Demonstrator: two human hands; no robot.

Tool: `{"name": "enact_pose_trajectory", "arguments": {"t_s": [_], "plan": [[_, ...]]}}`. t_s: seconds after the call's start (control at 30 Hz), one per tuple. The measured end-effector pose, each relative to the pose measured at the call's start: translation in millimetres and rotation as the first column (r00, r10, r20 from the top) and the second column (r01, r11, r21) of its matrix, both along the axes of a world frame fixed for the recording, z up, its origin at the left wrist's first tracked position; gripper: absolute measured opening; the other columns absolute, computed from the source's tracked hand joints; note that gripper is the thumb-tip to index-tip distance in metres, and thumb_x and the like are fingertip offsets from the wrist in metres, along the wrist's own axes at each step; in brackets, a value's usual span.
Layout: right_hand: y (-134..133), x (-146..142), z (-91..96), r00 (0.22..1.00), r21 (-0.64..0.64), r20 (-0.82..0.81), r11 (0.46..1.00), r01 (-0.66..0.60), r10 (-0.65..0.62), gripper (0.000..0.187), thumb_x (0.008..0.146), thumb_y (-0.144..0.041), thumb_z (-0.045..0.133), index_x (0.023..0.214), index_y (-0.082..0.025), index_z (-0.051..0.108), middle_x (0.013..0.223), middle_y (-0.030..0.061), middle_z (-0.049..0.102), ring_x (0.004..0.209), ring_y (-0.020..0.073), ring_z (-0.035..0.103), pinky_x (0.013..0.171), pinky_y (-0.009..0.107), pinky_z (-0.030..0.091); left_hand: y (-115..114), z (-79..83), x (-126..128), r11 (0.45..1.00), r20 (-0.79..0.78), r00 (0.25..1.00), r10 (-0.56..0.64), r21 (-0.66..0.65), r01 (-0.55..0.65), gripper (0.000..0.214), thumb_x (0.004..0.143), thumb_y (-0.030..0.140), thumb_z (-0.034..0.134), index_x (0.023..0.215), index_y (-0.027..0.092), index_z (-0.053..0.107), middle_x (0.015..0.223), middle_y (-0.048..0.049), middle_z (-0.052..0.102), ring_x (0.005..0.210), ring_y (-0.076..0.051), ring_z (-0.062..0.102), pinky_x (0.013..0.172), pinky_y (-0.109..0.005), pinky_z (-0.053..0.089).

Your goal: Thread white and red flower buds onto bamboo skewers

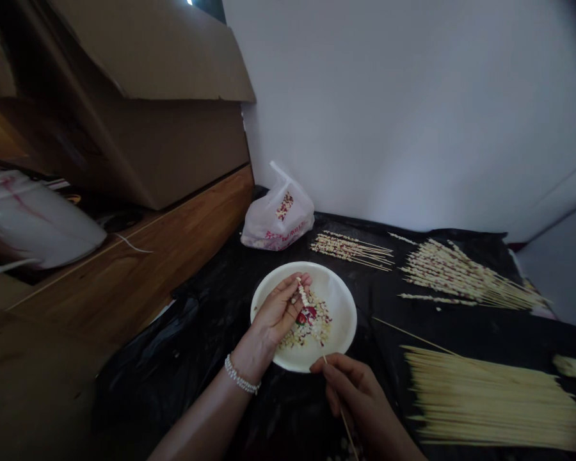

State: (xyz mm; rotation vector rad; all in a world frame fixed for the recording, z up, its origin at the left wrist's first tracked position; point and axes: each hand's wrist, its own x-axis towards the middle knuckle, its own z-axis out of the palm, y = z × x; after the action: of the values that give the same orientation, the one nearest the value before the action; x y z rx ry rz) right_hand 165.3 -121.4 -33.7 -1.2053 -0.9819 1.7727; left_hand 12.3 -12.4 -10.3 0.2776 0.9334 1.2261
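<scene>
A white plate [338, 301] sits on a black plastic sheet [211, 346] and holds small cream and red buds [312, 323]. My left hand [278, 310] rests over the plate, fingers pinched on the beaded tip of a thin wooden skewer [303, 296]. My right hand [352, 384] is closed on the lower end of the same skewer, just in front of the plate. A pearl bracelet [240, 378] circles my left wrist.
A heap of bare skewers [489, 397] lies at the right. Two piles of threaded skewers [465, 275] [350, 248] lie behind the plate. A white plastic bag [278, 218] stands by the wall. Cardboard boxes [163, 128] and a wooden ledge [139, 256] fill the left.
</scene>
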Motion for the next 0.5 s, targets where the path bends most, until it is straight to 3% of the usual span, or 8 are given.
{"name": "enact_pose_trajectory", "arguments": {"t_s": [0.5], "plan": [[-1.1, -0.8, -6.0, 0.995, -0.045, -0.104, 0.999, -0.002, -0.003, 0.05, 0.076, -0.066, 0.077, 0.083, -0.016, 0.073, 0.041, -0.0085, 0.048, 0.034, 0.0032, 0.026, 0.038, 0.019, 0.012, 0.3, -1.9, 0.5, 0.999, -0.005, 1.0, 0.031, -0.02, -0.031, 0.018, 0.084, 0.005, 0.068, 0.094, 0.018, 0.074, 0.112, -0.0094, 0.077, 0.123, -0.022, 0.064, 0.095, -0.026, 0.053]]}}
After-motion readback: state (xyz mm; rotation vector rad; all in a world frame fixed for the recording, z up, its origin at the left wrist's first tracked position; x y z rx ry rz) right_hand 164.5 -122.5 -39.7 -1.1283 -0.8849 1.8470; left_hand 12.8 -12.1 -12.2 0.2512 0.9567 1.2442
